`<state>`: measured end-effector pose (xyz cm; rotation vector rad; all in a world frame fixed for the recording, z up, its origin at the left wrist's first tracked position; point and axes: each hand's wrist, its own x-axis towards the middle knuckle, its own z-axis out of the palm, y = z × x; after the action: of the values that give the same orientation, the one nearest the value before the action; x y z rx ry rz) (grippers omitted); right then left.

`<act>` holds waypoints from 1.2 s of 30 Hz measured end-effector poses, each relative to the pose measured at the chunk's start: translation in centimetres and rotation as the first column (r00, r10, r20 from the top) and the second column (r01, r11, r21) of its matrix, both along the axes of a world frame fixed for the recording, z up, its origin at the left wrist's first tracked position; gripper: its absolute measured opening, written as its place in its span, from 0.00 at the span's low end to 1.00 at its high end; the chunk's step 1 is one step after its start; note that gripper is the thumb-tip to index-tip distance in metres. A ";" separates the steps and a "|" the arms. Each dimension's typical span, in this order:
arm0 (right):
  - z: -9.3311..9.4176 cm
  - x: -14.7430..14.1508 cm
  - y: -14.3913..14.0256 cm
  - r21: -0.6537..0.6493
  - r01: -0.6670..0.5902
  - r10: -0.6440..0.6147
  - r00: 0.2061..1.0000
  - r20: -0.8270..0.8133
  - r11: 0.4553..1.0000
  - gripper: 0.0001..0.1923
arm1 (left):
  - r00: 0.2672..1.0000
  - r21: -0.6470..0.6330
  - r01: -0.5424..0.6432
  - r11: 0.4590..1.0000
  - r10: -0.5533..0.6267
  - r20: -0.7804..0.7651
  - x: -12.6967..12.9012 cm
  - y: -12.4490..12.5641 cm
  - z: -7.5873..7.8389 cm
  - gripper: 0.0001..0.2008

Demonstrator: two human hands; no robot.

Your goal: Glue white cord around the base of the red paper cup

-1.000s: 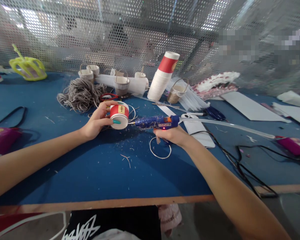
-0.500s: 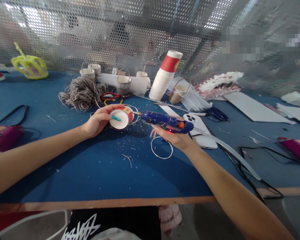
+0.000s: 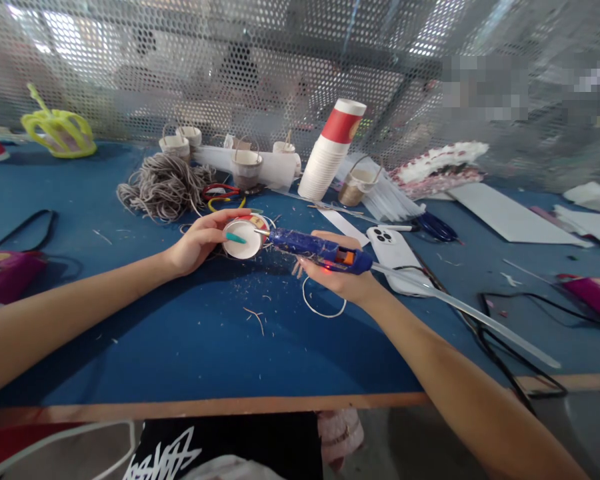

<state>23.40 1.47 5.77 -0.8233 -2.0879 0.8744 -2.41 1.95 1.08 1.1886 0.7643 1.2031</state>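
My left hand point(image 3: 200, 241) is closed round a small red and white paper cup point(image 3: 243, 247), its white round end turned toward me and the thumb lying across it. My right hand point(image 3: 343, 273) grips a blue hot glue gun point(image 3: 305, 244), whose metal nozzle meets the cup's right edge, or comes very near it. A long clear glue stick point(image 3: 480, 320) sticks out from the back of the gun. Below the gun a loop of white cord point(image 3: 325, 315) lies on the blue table point(image 3: 180, 360). Fingers behind the cup are partly hidden.
Behind my hands are a grey yarn pile point(image 3: 165, 187), red-handled pliers point(image 3: 220, 190), a tall leaning cup stack point(image 3: 325, 157) and several small handled buckets point(image 3: 359, 187). A white phone point(image 3: 397, 257) lies right of the gun, near black cables point(image 3: 485, 340).
My right hand has moved the glue gun left and slightly down, bringing its nozzle over the cup's edge. The cup has shifted slightly right in my left hand.
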 end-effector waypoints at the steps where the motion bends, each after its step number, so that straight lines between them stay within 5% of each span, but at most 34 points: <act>1: 0.1 0.0 0.0 -0.002 0.008 -0.008 1.000 -0.001 1.000 0.08 | 1.000 0.002 0.003 1.000 -0.003 0.006 0.0 0.0 0.0 0.26; 36: -0.3 0.6 0.4 -0.115 -0.002 -0.001 1.000 -0.020 0.993 0.06 | 0.991 -0.047 -0.026 0.999 0.032 0.130 0.3 -0.1 0.3 0.27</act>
<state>23.97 1.90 5.52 -0.8707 -2.0357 1.0074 -2.16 1.89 1.34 1.0537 0.7087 1.2680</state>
